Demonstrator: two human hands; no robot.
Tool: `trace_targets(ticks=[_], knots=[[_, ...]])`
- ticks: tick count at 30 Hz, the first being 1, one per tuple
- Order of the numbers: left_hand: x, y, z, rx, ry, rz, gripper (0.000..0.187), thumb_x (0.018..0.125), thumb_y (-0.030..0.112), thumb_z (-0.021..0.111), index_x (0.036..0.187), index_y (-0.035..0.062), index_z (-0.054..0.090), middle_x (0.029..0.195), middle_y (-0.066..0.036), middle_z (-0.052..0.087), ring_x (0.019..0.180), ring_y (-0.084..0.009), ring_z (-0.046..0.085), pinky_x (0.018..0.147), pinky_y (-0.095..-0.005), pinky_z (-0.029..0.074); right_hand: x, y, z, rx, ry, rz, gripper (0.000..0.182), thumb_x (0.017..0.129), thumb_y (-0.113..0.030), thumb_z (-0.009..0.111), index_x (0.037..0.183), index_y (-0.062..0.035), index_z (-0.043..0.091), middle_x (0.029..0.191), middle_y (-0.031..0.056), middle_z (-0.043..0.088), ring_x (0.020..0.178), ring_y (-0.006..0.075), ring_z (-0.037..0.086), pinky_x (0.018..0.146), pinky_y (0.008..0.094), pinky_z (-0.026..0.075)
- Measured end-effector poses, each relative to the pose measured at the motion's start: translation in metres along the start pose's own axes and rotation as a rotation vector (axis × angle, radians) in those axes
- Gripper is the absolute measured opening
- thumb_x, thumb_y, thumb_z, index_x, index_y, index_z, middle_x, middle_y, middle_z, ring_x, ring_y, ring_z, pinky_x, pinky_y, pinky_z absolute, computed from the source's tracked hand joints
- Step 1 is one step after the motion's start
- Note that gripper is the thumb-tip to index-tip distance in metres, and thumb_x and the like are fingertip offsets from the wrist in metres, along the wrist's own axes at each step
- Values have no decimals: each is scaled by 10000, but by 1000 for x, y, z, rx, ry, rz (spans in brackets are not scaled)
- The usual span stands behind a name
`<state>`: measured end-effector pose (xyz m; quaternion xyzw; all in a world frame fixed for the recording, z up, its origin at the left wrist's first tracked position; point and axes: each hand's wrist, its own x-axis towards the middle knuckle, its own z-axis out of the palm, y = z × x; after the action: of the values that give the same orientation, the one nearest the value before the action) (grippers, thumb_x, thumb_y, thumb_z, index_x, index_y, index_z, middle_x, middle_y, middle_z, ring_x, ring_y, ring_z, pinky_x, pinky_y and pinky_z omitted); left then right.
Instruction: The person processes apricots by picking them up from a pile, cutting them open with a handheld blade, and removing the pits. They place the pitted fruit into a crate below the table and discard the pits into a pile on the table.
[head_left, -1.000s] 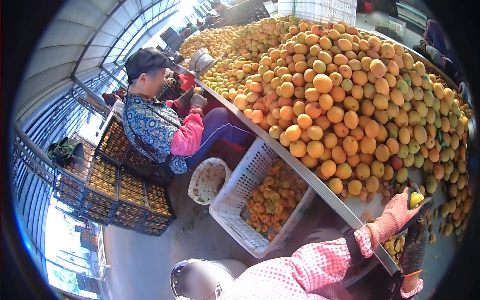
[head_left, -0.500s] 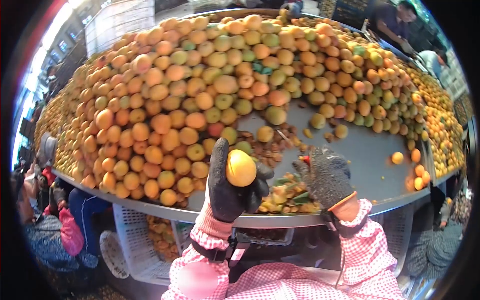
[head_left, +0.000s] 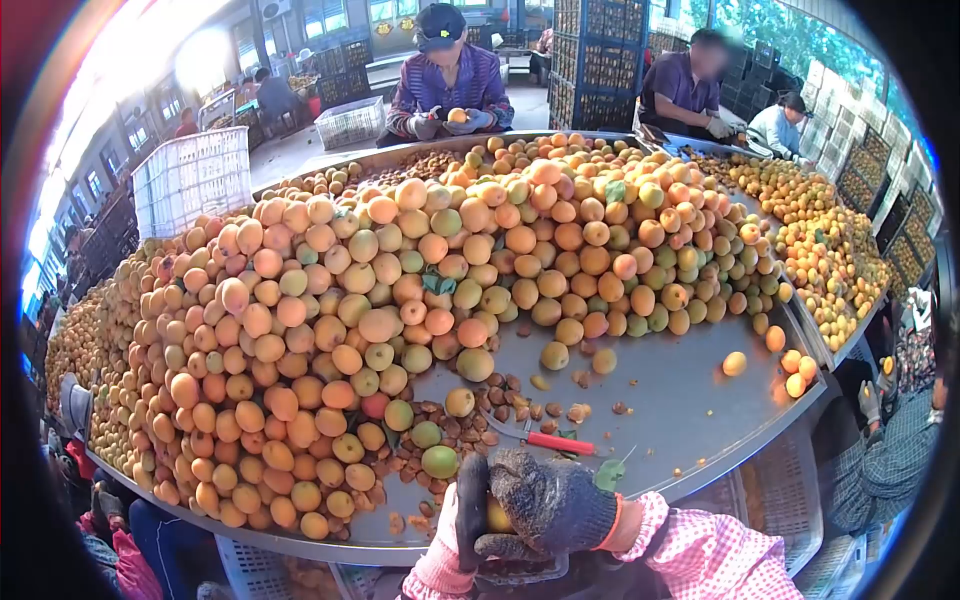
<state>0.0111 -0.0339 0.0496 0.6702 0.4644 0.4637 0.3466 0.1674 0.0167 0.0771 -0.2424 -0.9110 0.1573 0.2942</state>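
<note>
An apricot (head_left: 498, 516) is held between my two gloved hands at the near rim of the metal table (head_left: 660, 400), mostly covered by the fingers. My left hand (head_left: 471, 512), in a black glove, is closed on its left side. From the right, my right hand (head_left: 550, 500), in a dark grey knitted glove, wraps over it. Just beyond the hands lies a knife (head_left: 560, 443) with a red handle and a curved blade, touched by neither hand. Brown apricot pits (head_left: 455, 430) are scattered around the blade. A large heap of apricots (head_left: 330, 330) rises beyond and to the left.
Across the table, a person in a cap (head_left: 450, 85) holds a fruit. Two other people (head_left: 685, 85) (head_left: 780, 128) work at the far right. White crates (head_left: 195, 180) stand at the back left, stacked dark crates (head_left: 598, 65) behind. A leaf (head_left: 610, 473) and several loose apricots (head_left: 790, 370) lie rightward.
The view has tilted up. My right hand has left the red-handled knife, which now lies on the table, and has joined my left hand around the apricot.
</note>
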Motion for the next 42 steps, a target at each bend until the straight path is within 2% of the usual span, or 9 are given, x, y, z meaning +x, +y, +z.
trace_targets(ticks=[5, 8, 11, 12, 27, 29, 31, 36, 42], knots=[[1, -9, -9, -316, -19, -153, 664, 876, 397, 576, 1354, -2, 344, 1134, -164, 590, 974, -260, 617, 884, -392, 476, 12, 5, 0, 82, -121, -125, 442, 828, -433, 593, 1003, -29, 549, 838, 151, 566, 654, 309, 595, 551, 392, 466], [-2, -13, -15, -1875, -140, -515, 698, 945, 579, 252, 1270, -7, 447, 1136, -134, 590, 999, -236, 598, 897, -361, 475, 48, -14, -21, 39, -226, -318, 387, 793, -382, 637, 962, -42, 562, 807, 128, 568, 667, 298, 591, 546, 383, 463], [-11, -12, -16, -974, 185, -503, 800, 882, 641, 378, 1323, -26, 378, 1151, -144, 591, 997, -251, 605, 892, -364, 475, 71, -15, -17, 181, -291, -360, 316, 754, -344, 678, 883, -73, 583, 798, 99, 570, 667, 286, 588, 532, 365, 463], [-22, -17, -6, -238, 428, 57, 880, 835, 595, 538, 1378, -45, 273, 1168, -146, 586, 1013, -251, 599, 898, -364, 466, 77, -15, -12, 166, -335, -362, 294, 759, -348, 673, 862, -86, 589, 795, 98, 571, 654, 288, 587, 527, 370, 464], [-39, -73, -59, -1275, 568, -87, 360, 959, 141, 436, 1280, -22, 421, 1174, -130, 568, 1019, -218, 591, 881, -327, 492, 88, -53, 110, -255, 102, -36, 361, 767, -317, 626, 978, -32, 556, 804, 156, 540, 603, 304, 566, 495, 405, 445], [-40, -66, -65, -1246, 545, -107, 367, 948, 124, 461, 1279, -29, 419, 1179, -127, 563, 1026, -209, 583, 899, -323, 476, 91, -55, 109, -247, 126, -26, 376, 779, -331, 624, 990, -29, 549, 809, 161, 538, 599, 304, 569, 487, 400, 443], [-43, -64, -68, -353, 515, -130, 383, 941, 125, 479, 1285, -30, 412, 1152, -124, 577, 1020, -203, 581, 909, -317, 463, 93, -55, 100, -239, 25, -180, 420, 800, -397, 615, 981, -25, 544, 814, 167, 533, 559, 301, 560, 467, 386, 438], [-40, -57, -78, -638, 347, -30, 395, 926, 145, 520, 1269, -30, 436, 1135, -118, 583, 1016, -191, 578, 912, -309, 454, 116, -64, 56, -69, -412, -266, 483, 760, -487, 643, 910, -37, 553, 777, 154, 527, 548, 306, 563, 466, 389, 441], [-45, -69, -72, -630, 559, -125, 394, 923, 157, 530, 1260, -30, 448, 1137, -116, 583, 1017, -189, 578, 908, -305, 457, 110, -54, 93, -54, -172, -271, 412, 738, -394, 665, 913, -38, 556, 791, 149, 531, 589, 313, 562, 501, 408, 442]])
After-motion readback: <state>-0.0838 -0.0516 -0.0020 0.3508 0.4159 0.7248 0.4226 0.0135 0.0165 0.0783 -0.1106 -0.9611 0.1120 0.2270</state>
